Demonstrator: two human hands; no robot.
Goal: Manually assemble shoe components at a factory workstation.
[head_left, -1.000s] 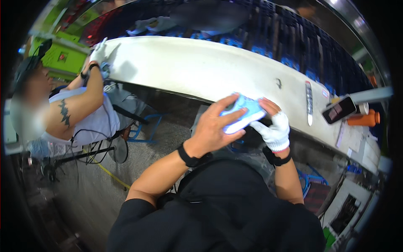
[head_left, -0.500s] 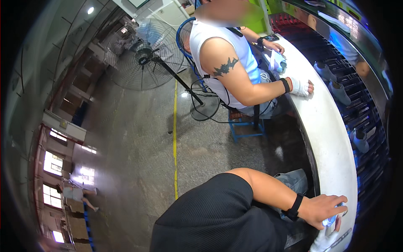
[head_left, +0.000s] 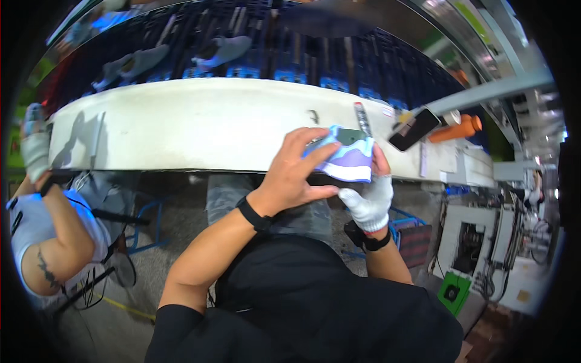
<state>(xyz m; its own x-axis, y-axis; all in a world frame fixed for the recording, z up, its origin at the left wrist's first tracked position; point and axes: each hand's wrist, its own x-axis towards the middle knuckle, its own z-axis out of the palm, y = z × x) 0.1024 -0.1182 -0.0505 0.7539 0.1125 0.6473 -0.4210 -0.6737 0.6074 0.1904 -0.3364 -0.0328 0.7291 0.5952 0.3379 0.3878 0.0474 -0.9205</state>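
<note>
A light-blue, purple and white shoe upper (head_left: 349,162) with a dark green inside is held just over the near edge of the white bench (head_left: 200,127). My bare left hand (head_left: 296,169) is on its left side, with spread fingers laid around that edge and the thumb stretched out below it. On the right, my right hand (head_left: 370,196), in a white fingerless glove, grips the upper; its fingertips show along the right edge and part of them is hidden behind it. A marker pen (head_left: 362,118) lies on the bench just beyond the upper.
Beyond the bench runs a dark slatted conveyor with grey shoes (head_left: 224,51). To the right lie a phone (head_left: 415,129) and an orange bottle (head_left: 457,129). A silver rod-like tool (head_left: 97,136) lies at left, near a co-worker's gloved hand (head_left: 35,151).
My view has swung from the co-worker and floor at left round to the bench before me. Both hands and the shoe upper now show in the middle; the upper was mostly covered before.
</note>
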